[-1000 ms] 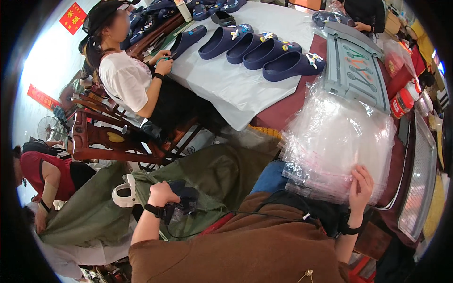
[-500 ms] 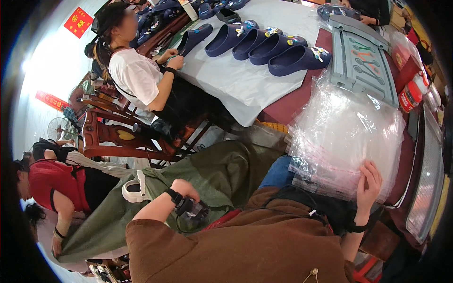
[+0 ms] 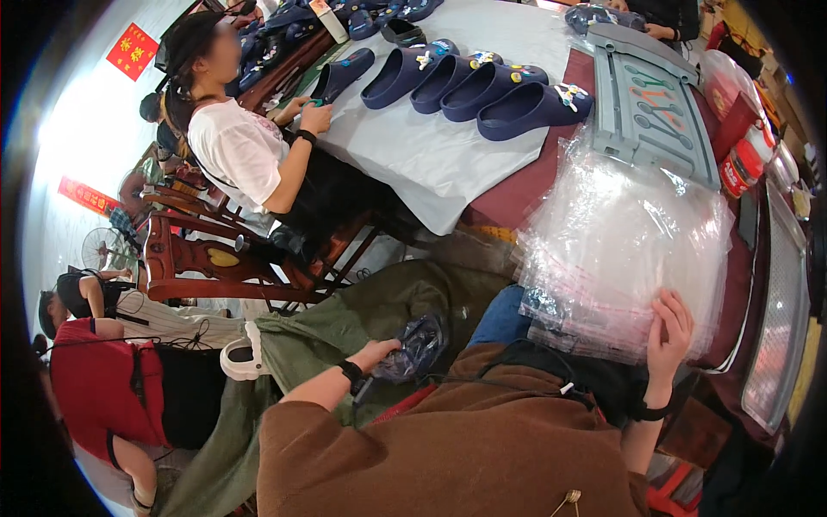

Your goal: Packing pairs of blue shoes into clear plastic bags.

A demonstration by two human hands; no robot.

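Observation:
Low at my left side, my left hand [image 3: 374,354] grips a clear bag with a dark shoe [image 3: 415,346] inside, over a green cloth sack. Part of the shoe is lost behind the shiny plastic. My right hand [image 3: 669,332] rests, fingers stretched out, on the near edge of a stack of clear plastic bags [image 3: 620,233] at the table's right corner. Several navy clogs [image 3: 525,112] with colourful charms stand in a row on the white sheet beyond.
A grey plastic panel [image 3: 650,103] lies behind the bags, beside a red-lidded jar [image 3: 743,165]. At the far left, a co-worker in white [image 3: 245,151] handles a clog at the table. A white clog [image 3: 242,353] sits by the green sack [image 3: 301,345]; a person in red [image 3: 108,379] bends there.
My left hand has moved right, and more of the bagged shoe shows. My right hand stays on the bags. The person in red has shifted, and the sack's left end has dropped.

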